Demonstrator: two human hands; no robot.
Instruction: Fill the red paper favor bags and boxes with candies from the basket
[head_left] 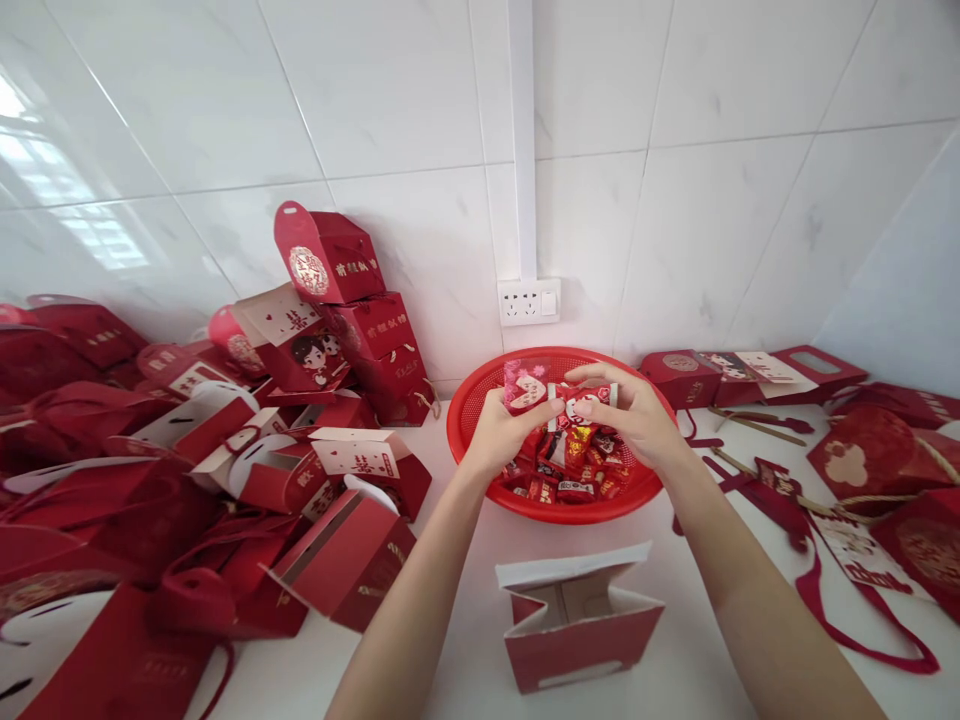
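Note:
My left hand and my right hand are raised over a red plastic basket. Between them is a red-and-white wrapped candy, its face under both thumbs, and my fingers close around it from either side. A pink flowered packet shows just above my left hand; whether that hand also grips it, I cannot tell. Wrapped candies in red and gold lie in the basket below. Nearer to me, between my forearms, an open red paper box stands upright with its flaps raised.
Many red gift boxes crowd the left side, some in a stack against the tiled wall. At right lie more boxes, dark red ribbons and red bags. A wall socket is behind the basket.

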